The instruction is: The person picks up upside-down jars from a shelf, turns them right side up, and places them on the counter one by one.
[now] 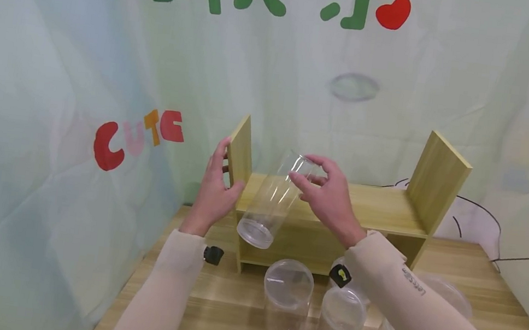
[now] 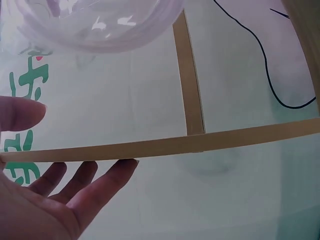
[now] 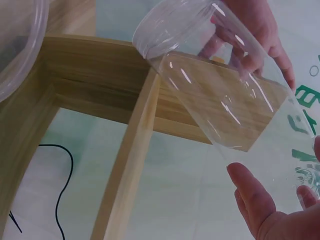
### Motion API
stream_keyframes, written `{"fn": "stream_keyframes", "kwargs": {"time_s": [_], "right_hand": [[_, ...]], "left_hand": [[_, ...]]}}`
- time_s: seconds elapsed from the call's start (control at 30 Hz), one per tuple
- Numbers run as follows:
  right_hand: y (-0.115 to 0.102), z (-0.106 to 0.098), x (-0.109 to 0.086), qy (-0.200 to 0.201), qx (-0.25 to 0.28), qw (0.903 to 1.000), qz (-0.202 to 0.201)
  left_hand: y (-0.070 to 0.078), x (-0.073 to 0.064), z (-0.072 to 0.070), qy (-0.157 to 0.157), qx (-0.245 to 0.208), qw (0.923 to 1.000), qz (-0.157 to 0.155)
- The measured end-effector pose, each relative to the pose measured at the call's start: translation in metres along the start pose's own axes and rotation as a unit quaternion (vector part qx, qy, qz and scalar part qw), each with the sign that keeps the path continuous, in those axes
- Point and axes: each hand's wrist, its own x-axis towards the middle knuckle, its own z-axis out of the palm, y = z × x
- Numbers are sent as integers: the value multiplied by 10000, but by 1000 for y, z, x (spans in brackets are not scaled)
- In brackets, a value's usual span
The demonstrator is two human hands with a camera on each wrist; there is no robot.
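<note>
My right hand (image 1: pixel 327 195) grips a tall clear plastic jar (image 1: pixel 272 199) near its upper end. The jar hangs tilted, its lidded end low and to the left, in front of a small wooden shelf (image 1: pixel 329 200). At the shelf's left side panel (image 1: pixel 241 151), my left hand (image 1: pixel 217 189) touches the outer face with its fingertips. In the left wrist view the thumb (image 2: pixel 22 114) stands apart on the panel's other side. The right wrist view shows the right thumb (image 3: pixel 250 195) against the jar's wall, with the left hand (image 3: pixel 250 35) partly seen through the jar.
Several clear lidded jars stand on the wooden table (image 1: pixel 213 302) before the shelf, among them a wide jar (image 1: pixel 287 300) and a narrower jar (image 1: pixel 341 328). My right forearm hides part of this group. A printed cloth backdrop (image 1: pixel 255 76) hangs behind.
</note>
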Motion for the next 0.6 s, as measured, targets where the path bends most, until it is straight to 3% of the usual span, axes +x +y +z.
{"fn": "stream_keyframes", "kwargs": {"time_s": [0.23, 0.6], "right_hand": [[8, 4, -7, -316, 1, 9991, 276], [17, 10, -17, -363, -101, 9976, 588]], "left_hand": [[-2, -8, -4, -57, -126, 9999, -63], [-15, -43, -2, -1, -434, 9988, -237]]}}
